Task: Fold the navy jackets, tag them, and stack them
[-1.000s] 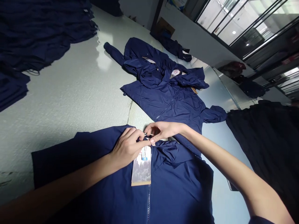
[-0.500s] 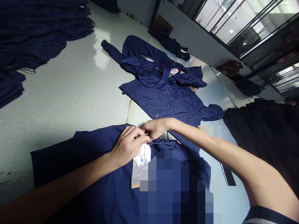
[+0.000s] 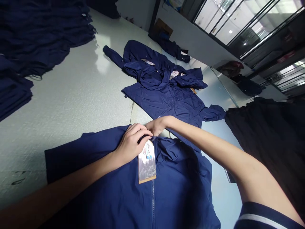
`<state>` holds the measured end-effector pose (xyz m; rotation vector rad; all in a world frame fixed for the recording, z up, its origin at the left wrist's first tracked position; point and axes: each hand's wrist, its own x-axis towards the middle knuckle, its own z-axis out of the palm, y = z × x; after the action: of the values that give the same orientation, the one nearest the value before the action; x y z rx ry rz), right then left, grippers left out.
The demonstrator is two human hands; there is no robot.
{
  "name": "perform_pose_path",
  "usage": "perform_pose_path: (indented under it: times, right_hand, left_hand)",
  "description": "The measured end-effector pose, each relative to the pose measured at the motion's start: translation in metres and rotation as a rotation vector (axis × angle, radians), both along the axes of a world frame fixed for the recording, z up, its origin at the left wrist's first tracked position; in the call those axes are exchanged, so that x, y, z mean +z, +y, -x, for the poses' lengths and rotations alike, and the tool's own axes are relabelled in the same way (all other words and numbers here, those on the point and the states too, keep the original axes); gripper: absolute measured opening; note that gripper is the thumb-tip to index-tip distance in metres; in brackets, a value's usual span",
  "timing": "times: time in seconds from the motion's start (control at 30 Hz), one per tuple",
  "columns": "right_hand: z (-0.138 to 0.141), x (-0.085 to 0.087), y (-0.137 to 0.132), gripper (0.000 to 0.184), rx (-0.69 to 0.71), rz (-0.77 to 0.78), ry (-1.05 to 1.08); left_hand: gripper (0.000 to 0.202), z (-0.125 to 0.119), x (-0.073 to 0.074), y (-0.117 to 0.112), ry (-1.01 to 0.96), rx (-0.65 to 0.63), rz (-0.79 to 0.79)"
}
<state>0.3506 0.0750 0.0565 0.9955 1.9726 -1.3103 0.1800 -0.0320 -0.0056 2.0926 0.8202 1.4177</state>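
Observation:
A navy zip-up jacket (image 3: 181, 187) lies before me, its front zipper running down toward the bottom edge. My left hand (image 3: 134, 140) is closed at the top of the zipper, thumb and forefinger pinching the collar edge. Just beyond, my right hand (image 3: 155, 126) is bent downward at the collar; its fingers are hidden behind the jacket edge and my left fingers. Below my left fingertips hangs a printed hang tag (image 3: 147, 167) with a forest picture, a blue-and-white label and a tan lower edge.
Another navy jacket (image 3: 166, 95) is spread farther back on the pale table (image 3: 78, 105). Stacks of navy garments (image 3: 35, 38) stand at the left, and a dark garment pile (image 3: 259, 127) at the right. A dark flat object (image 3: 230, 176) lies by my right forearm.
My right hand has dipped lower behind the collar, and the pale bit between my fingers is no longer visible. The zipper and whole hang tag now show, where blurred blocks covered part before.

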Motion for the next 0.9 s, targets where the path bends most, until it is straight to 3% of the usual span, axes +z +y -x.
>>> perform_pose_path:
  times: [0.1, 0.2, 0.27, 0.37, 0.47, 0.57, 0.7, 0.8, 0.9]
  right_hand:
    - [-0.029, 0.044, -0.014, 0.031, -0.125, -0.127, 0.115]
    - [-0.063, 0.072, -0.063, 0.041, -0.414, -0.554, 0.218]
    - [-0.08, 0.06, -0.107, 0.043, -0.507, -0.807, 0.178]
    - [-0.093, 0.007, -0.163, 0.047, -0.48, -1.004, 0.061]
    - [-0.095, -0.038, -0.192, 0.052, -0.503, -1.111, 0.028]
    - [-0.102, -0.038, -0.211, 0.054, -0.599, -1.296, 0.077]
    - [-0.14, -0.015, -0.261, 0.049, -0.83, -1.479, -0.025]
    - [-0.173, -0.022, -0.298, 0.048, -1.041, -1.367, -0.255]
    - [-0.193, -0.039, -0.314, 0.042, -1.158, -1.253, -0.198]
  left_hand:
    - [0.017, 0.001, 0.001, 0.001, 0.116, -0.003, 0.056]
    - [0.022, 0.003, 0.0, 0.001, 0.283, -0.018, 0.044]
    - [0.021, 0.004, -0.003, 0.001, 0.408, -0.055, 0.016]
    - [0.029, 0.007, -0.004, 0.003, 0.526, -0.146, 0.018]
    - [0.039, 0.014, 0.006, 0.003, 0.542, -0.254, 0.065]
    - [0.046, 0.038, 0.02, -0.005, 0.522, -0.216, 0.075]
    - [0.047, 0.109, 0.018, -0.022, 0.54, 0.111, 0.095]
    - [0.047, 0.164, 0.002, -0.032, 0.593, 0.426, 0.205]
    - [0.037, 0.187, -0.005, -0.032, 0.494, 0.501, 0.479]
